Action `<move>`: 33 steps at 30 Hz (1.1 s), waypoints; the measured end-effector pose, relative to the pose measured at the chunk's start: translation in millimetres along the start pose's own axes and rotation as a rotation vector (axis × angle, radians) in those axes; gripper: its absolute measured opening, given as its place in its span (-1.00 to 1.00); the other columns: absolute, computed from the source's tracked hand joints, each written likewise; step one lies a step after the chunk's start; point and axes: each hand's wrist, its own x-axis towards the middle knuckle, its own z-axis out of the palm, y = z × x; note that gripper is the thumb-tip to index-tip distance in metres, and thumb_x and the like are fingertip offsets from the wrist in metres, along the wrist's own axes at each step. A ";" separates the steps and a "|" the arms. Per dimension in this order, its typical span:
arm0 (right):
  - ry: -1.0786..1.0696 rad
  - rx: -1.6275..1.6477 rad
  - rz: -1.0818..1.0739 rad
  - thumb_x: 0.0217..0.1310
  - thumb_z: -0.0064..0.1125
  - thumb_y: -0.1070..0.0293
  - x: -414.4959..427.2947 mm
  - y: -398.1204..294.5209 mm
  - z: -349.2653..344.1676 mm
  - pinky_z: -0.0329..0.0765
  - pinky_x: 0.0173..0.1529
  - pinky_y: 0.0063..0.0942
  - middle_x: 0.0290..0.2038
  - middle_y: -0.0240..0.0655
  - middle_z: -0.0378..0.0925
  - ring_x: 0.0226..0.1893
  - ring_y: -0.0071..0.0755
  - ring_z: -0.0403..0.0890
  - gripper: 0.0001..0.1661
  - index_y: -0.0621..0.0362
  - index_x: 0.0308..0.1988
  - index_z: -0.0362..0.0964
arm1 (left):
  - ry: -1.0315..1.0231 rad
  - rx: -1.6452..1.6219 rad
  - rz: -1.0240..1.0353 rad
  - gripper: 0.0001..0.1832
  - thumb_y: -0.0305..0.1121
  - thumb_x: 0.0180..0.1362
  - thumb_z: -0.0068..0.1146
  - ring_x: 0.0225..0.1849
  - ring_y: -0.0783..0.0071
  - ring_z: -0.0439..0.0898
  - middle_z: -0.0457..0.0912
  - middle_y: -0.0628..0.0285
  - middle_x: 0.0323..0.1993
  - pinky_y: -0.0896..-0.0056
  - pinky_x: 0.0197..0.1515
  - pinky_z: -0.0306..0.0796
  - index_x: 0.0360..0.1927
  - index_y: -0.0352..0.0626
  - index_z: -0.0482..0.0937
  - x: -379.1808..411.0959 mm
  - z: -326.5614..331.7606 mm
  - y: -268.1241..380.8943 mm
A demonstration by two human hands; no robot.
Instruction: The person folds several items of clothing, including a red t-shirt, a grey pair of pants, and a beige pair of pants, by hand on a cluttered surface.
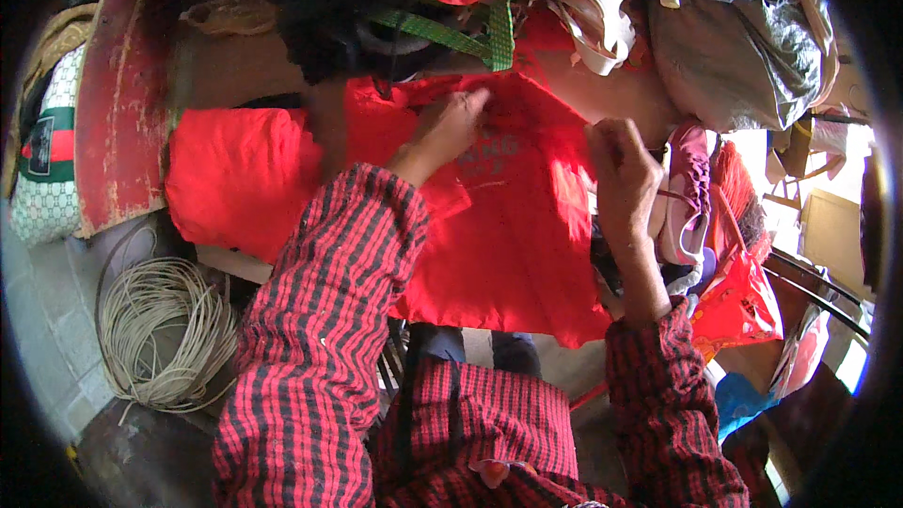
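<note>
A red cloth [508, 254] with dark printed writing spreads in front of me, its lower edge hanging above my lap. My right hand [628, 176] pinches the cloth's upper right corner between curled fingers. Over the upper part of the cloth is my left hand [451, 120], blurred, with its fingers bent; whether it grips the fabric I cannot tell. To the left of my left forearm sits a folded red cloth bundle [240, 176]. A green woven strap [451, 35] lies just beyond the cloth's far edge.
A coil of pale cord [169, 339] lies at lower left, below a worn red board [123, 92]. Right of my right hand stand a purple sneaker [684, 197] and a red plastic bag [741, 303]. Beyond are a wide white strap [600, 7] and a grey bag [726, 63].
</note>
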 end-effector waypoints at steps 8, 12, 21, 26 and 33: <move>0.078 -0.024 0.012 0.09 0.22 0.41 5.2 -18.8 -22.6 0.43 -0.46 -0.57 -0.59 -0.27 0.49 -0.60 -0.54 0.48 -0.87 0.22 -0.40 0.43 | 0.119 -0.140 0.059 -0.22 -0.28 -0.17 0.27 0.17 -0.12 0.23 0.28 -0.13 0.12 0.07 0.15 0.27 0.17 -0.21 0.21 21.0 -5.6 -13.0; 0.075 -0.022 0.066 0.08 0.23 0.38 -1.2 -9.6 -20.7 0.41 -0.46 -0.58 -0.60 -0.31 0.46 -0.60 -0.60 0.43 -0.84 0.22 -0.40 0.44 | 0.210 -0.055 0.095 -0.24 -0.29 -0.19 0.30 0.20 -0.12 0.21 0.29 -0.12 0.13 0.08 0.16 0.25 0.17 -0.11 0.26 6.2 -10.9 3.0; 0.024 -0.018 0.143 0.12 0.21 0.30 0.4 -7.5 -31.0 0.40 -0.43 -0.55 -0.61 -0.30 0.45 -0.59 -0.55 0.42 -0.78 0.23 -0.41 0.44 | 0.423 0.031 -0.016 -0.72 -0.28 0.14 0.02 -0.21 0.02 0.56 0.58 0.02 -0.25 0.09 -0.18 0.43 -0.06 -0.02 0.52 11.8 -18.2 8.9; 0.028 -0.077 0.197 0.13 0.19 0.30 -15.0 2.7 -30.8 0.38 -0.45 -0.52 -0.59 -0.27 0.47 -0.61 -0.50 0.42 -0.80 0.21 -0.40 0.45 | 0.417 -0.234 -0.350 -0.75 -0.24 0.23 -0.09 -0.38 0.25 0.60 0.58 0.10 -0.52 0.25 -0.28 0.43 -0.15 -0.16 0.49 12.8 -20.4 10.5; 0.089 0.078 0.203 0.10 0.23 0.34 -1.1 -3.7 -29.0 0.39 -0.46 -0.55 -0.60 -0.29 0.46 -0.60 -0.58 0.42 -0.82 0.22 -0.42 0.46 | 0.437 -0.870 -0.508 -0.72 -0.17 0.15 0.05 -0.34 0.24 0.55 0.54 0.14 -0.40 0.26 -0.33 0.42 -0.31 -0.21 0.45 -17.2 12.9 39.4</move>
